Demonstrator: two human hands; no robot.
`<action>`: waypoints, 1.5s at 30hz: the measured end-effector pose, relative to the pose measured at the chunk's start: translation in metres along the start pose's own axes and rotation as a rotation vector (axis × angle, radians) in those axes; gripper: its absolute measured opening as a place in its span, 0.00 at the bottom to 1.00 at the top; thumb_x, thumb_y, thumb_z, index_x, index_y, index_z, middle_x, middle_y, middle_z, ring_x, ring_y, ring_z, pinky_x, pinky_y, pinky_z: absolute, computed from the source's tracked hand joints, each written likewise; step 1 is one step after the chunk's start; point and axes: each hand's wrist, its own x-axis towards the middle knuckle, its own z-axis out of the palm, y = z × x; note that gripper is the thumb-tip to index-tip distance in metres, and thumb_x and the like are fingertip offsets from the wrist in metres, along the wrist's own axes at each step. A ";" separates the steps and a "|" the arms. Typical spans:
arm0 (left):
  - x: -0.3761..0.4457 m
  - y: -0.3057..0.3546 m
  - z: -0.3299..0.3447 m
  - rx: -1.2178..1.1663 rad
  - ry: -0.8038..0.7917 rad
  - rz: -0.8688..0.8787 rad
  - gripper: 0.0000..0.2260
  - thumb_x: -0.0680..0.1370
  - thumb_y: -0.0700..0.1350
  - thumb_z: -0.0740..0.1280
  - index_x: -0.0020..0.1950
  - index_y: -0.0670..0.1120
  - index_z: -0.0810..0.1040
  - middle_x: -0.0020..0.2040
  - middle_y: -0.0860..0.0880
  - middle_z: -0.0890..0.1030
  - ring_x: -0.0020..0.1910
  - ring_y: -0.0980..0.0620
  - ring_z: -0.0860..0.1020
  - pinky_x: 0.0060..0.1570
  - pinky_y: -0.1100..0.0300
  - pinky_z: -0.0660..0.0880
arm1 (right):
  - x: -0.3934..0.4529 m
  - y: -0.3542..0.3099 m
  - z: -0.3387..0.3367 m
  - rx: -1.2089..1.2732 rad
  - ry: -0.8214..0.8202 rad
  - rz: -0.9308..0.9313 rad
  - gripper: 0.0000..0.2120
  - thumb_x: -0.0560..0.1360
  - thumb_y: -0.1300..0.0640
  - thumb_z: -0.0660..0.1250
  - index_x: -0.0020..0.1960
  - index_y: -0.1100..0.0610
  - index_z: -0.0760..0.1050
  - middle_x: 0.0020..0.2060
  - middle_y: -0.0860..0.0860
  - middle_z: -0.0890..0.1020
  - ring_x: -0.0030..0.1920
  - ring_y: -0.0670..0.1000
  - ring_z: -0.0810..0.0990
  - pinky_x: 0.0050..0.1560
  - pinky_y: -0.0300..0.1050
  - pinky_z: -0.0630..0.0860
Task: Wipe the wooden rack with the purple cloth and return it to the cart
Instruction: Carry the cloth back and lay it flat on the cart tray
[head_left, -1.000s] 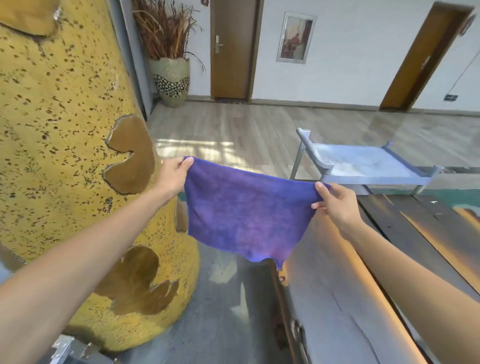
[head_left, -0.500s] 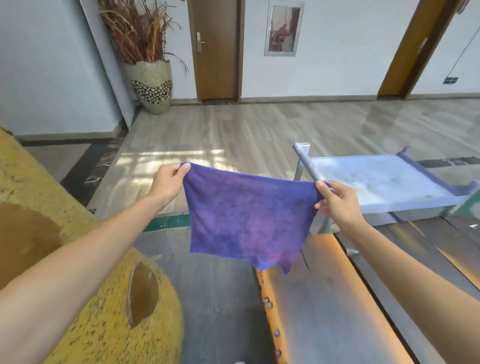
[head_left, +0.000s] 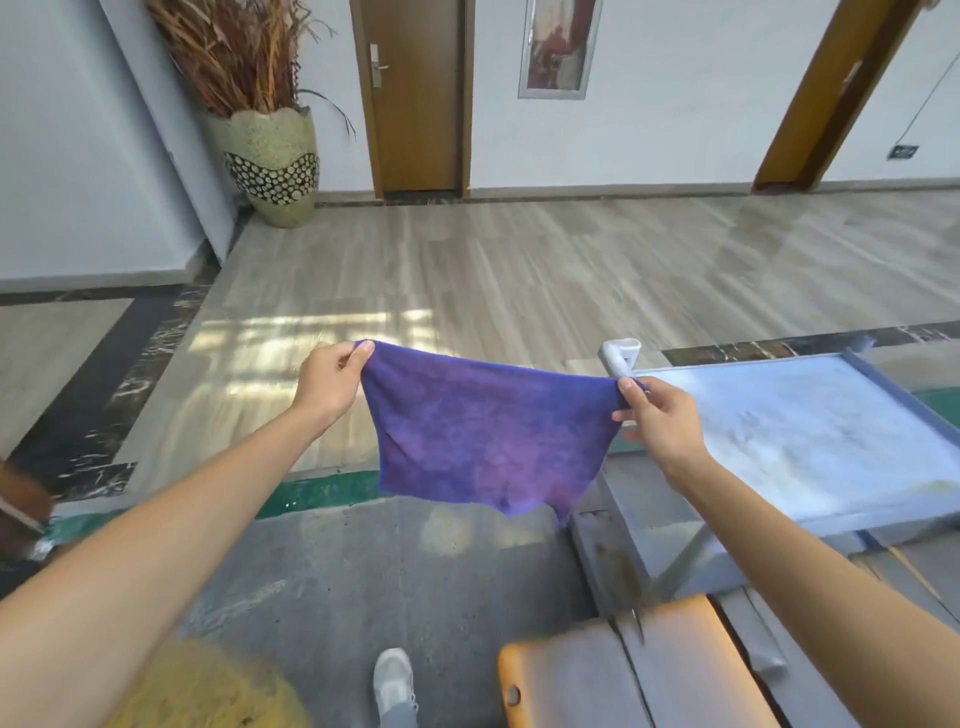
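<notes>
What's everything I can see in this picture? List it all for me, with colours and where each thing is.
purple cloth: one, purple, held stretched in the air at centre
cart: one, pale blue-grey, right, its top shelf beside the cloth
vase: one, beige with a dotted band, far left corner, holding dried brown stalks
door: one, brown wood, back wall, closed
picture: one, framed, on the back wall
yellow speckled object: one, bottom left
shoe: one, grey-white, bottom centre
left hand: pinches the cloth's top left corner
right hand: pinches the top right corner
</notes>
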 end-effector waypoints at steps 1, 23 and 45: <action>0.021 -0.006 0.005 0.000 -0.001 0.004 0.24 0.84 0.51 0.62 0.35 0.34 0.65 0.33 0.43 0.64 0.34 0.47 0.63 0.37 0.53 0.60 | 0.018 0.001 0.009 -0.006 0.010 0.001 0.10 0.82 0.52 0.68 0.48 0.56 0.83 0.39 0.51 0.85 0.38 0.49 0.85 0.40 0.48 0.83; 0.451 -0.023 0.149 -0.300 -0.424 -0.061 0.12 0.84 0.51 0.63 0.48 0.44 0.79 0.43 0.47 0.86 0.29 0.52 0.84 0.37 0.59 0.77 | 0.339 0.002 0.116 -0.183 0.262 0.109 0.08 0.82 0.55 0.68 0.50 0.58 0.84 0.41 0.57 0.85 0.37 0.50 0.85 0.35 0.42 0.78; 0.699 0.131 0.511 -0.281 -0.947 0.064 0.07 0.85 0.43 0.61 0.50 0.43 0.75 0.31 0.50 0.85 0.20 0.58 0.78 0.28 0.65 0.77 | 0.509 0.089 0.012 -0.211 0.585 0.317 0.10 0.76 0.63 0.74 0.36 0.56 0.81 0.29 0.46 0.82 0.30 0.45 0.78 0.35 0.37 0.74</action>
